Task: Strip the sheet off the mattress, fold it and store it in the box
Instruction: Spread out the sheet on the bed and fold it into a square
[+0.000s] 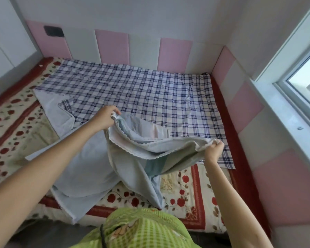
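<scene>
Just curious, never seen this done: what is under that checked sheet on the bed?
A cream quilted cover with red roses and red borders shows where the checked sheet is lifted and along the left side. Beneath the flat checked part, whatever lies there is covered.

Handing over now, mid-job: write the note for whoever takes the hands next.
Left hand: pinches the scalloped edge of the pale blue sheet, raised off the bed.
Right hand: pinches the same edge, further right.
Blue-and-white checked cloth: flat on the far half of the red-flowered quilted mattress.
Done: sheet partly lifted. Left: pull it clear, fold, store; no box in view.
</scene>
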The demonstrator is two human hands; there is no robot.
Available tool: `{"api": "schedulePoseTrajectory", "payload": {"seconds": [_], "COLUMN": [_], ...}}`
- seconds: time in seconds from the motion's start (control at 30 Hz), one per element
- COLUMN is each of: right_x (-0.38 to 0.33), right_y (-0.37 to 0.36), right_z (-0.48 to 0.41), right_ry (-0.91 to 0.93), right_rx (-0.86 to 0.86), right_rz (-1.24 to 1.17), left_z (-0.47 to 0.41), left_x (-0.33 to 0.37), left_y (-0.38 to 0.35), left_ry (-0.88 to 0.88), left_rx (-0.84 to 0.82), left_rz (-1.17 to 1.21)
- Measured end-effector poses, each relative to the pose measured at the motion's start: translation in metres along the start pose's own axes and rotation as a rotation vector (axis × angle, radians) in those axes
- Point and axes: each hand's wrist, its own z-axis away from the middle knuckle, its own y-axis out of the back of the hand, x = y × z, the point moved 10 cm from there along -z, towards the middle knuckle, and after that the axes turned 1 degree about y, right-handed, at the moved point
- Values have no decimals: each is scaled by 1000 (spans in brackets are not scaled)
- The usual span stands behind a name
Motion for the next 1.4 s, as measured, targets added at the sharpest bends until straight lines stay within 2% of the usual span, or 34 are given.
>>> {"api": "schedulePoseTrajectory", "payload": {"seconds": [0.13,0.23,0.33,0.4,0.47,0.53,0.6,0.7,0.8,0.87,0.93,1.0,1.1,1.2,1.23,1.3,1.33,1.37,1.4], "right_x": [38,51,53,60,77,89,90,91,85,84,89,95,96,98,101,108,112,114,117], "right_y": [6,0,8,23,41,45,42,36,27,26,26,28,23,10,7,3,3,2,0], "right_z": [-4,-1,2,-3,-5,-5,1,5,5,4,-1,-2,3,6,9,14,18,22,23], "right_ry": [-107,-160,-168,-191,-289,-364,-391,-383,-348,-328,-328,-339,-334,-339,-356,-393,-417,-434,-435], "right_rx": [23,18,57,138,239,286,297,315,240,221,215,219,187,117,95,56,63,64,43], "right_rz": [-8,19,27,-8,-108,-172,-185,-219,-190,-162,-143,-136,-73,-21,-13,-27,-46,-72,-94], "left_z": [-32,-43,-55,-62,-64,-66,-68,-68,-71,-73,-75,-72,-59,-56,-56,-59,-59,-59,-60], "left_x": [14,41,43,23,7,3,7,-2,-36,-51,-50,-40,-36,-36,-43,-59,-64,-64,-57], "left_y": [45,59,47,35,28,29,43,62,56,44,42,44,56,67,67,57,46,36,27], "left_ry": [-24,-95,-115,-74,0,26,27,111,391,477,392,252,222,268,296,414,482,557,573], "left_rx": [105,123,-46,-235,-300,-213,-2,198,151,64,16,-36,-32,27,-4,-132,-206,-246,-274], "left_rz": [-321,-437,-455,-445,-439,-459,-462,-271,-24,105,13,-199,-437,-442,-429,-231,-42,244,488]}}
